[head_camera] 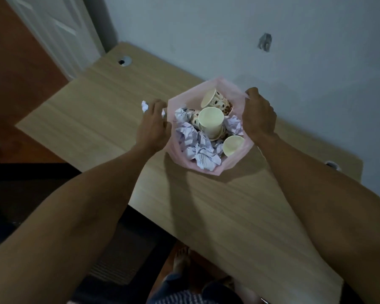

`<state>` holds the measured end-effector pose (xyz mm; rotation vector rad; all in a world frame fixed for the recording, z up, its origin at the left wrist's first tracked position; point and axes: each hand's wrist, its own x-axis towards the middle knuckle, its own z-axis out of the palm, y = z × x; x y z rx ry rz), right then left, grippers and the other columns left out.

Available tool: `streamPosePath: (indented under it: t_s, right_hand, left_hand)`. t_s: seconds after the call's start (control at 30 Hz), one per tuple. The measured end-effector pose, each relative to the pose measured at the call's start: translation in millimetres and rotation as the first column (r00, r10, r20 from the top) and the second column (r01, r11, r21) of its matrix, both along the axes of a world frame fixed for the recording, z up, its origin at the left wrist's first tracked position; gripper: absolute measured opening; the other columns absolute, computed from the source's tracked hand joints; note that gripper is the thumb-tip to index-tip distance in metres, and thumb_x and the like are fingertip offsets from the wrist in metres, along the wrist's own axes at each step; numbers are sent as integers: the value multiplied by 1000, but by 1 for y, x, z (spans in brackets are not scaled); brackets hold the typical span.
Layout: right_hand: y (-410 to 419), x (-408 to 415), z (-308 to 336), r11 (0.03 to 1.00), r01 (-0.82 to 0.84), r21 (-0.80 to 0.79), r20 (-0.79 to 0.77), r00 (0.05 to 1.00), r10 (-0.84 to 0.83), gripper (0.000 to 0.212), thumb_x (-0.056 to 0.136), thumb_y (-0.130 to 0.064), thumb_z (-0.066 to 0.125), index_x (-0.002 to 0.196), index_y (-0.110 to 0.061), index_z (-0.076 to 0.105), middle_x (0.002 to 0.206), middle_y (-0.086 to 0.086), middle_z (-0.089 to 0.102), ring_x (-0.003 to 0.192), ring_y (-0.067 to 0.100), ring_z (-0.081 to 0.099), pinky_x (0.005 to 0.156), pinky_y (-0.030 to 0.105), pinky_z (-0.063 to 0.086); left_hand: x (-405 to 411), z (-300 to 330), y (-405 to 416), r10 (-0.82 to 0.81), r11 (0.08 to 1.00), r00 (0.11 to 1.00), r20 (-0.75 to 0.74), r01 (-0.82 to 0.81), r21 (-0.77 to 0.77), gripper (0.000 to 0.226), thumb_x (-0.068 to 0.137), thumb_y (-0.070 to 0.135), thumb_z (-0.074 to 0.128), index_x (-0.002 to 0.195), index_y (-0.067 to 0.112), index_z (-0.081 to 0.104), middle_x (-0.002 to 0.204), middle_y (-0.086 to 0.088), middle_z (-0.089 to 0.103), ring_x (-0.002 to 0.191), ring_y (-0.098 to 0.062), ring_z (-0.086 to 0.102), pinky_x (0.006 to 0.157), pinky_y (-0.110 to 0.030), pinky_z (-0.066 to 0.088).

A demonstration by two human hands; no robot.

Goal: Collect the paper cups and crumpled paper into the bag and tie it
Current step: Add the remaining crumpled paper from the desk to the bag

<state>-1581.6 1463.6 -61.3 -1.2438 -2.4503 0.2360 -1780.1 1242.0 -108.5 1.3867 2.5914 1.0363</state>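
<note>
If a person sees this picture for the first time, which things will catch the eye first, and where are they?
First comes the thin pink plastic bag standing open at the middle of the light wooden desk, filled with patterned paper cups and crumpled white paper. The left hand and the right hand grip the bag's rim on opposite sides. One more crumpled white paper ball shows just beyond the left hand's fingers.

Wooden table (pixel 217 216) under pink bag (pixel 208 168)
</note>
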Motion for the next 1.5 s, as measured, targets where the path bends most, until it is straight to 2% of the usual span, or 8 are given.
streamPosePath:
  t_s: [0.33, 0.47, 0.67, 0.77, 0.97, 1.13, 1.27, 1.5]
  right_hand:
    - [-4, 12, -11, 1000, -7, 30, 32, 999, 6, 27, 99, -7, 43, 124, -12, 53, 114, 19, 69, 97, 45, 64, 74, 43, 46]
    - [-4, 19, -16, 999, -8, 35, 28, 1000, 7, 27, 98, -5, 43, 123, -12, 53, 113, 18, 69, 96, 45, 65, 73, 42, 46]
    - [-5, 17, -7, 1000, 2, 15, -1, 1000, -2, 28, 97, -8, 44, 123, -14, 53, 115, 18, 69, 97, 46, 65, 75, 44, 47]
    - [-3, 15, -3, 1000, -9, 19, -26, 1000, 10, 27, 98, -9, 45, 122, -14, 54, 115, 18, 69, 96, 45, 65, 71, 40, 41]
    - [3, 12, -4, 999, -21, 33, -17, 1000, 22, 26, 98, -8, 44, 121, -13, 53, 113, 18, 69, 96, 45, 65, 71, 42, 45]
    - [5, 7, -1, 1000, -13, 10, -15, 1000, 14, 27, 97, -7, 44, 122, -13, 53, 114, 18, 69, 95, 45, 64, 71, 42, 43]
    - [7, -5, 0, 1000, 5, 21, -68, 998, -3, 22, 102, -14, 42, 119, -13, 55, 110, 16, 70, 94, 44, 65, 72, 44, 48]
    - [16, -12, -15, 997, -28, 78, -108, 993, 37, 22, 103, -21, 41, 116, -14, 57, 108, 12, 71, 93, 42, 64, 72, 44, 47]
  left_hand:
    - [-16, -79, -47, 337, 832, 929, 154, -217, -511, 45, 93, 41, 55, 137, 32, 50, 151, -11, 32, 123, -48, 52, 103, -51, 43]
    - [-8, -73, -48, 350, 862, 921, 174, -244, -444, 41, 93, 30, 62, 131, 20, 54, 130, -17, 45, 110, -46, 57, 94, -49, 49]
    - [12, -7, -3, 215, 940, 961, 174, -251, 231, 25, 102, 21, 49, 126, 17, 50, 115, -3, 58, 90, -12, 52, 76, -30, 45]
    - [19, 15, 30, 164, 963, 978, 131, -188, 195, 14, 101, 32, 47, 113, 25, 50, 103, 8, 60, 84, -17, 58, 69, -31, 42]
    - [29, 1, 59, 97, 994, 991, 96, -101, 38, 37, 96, 31, 54, 128, 13, 62, 143, -8, 49, 107, -31, 64, 85, -37, 48]
    - [11, -3, 33, 167, 977, 986, 28, -169, 130, 33, 89, 28, 47, 118, 16, 58, 119, -8, 56, 97, -28, 58, 72, -38, 46]
    - [-35, -15, 21, 329, 943, 936, 124, -319, -95, 37, 91, 23, 55, 127, 15, 55, 135, -16, 46, 113, -39, 55, 87, -45, 46]
    - [-86, -58, 39, 158, 891, 981, 115, -91, -444, 76, 84, 27, 71, 152, 32, 38, 168, -15, -3, 134, -54, 40, 108, -52, 40]
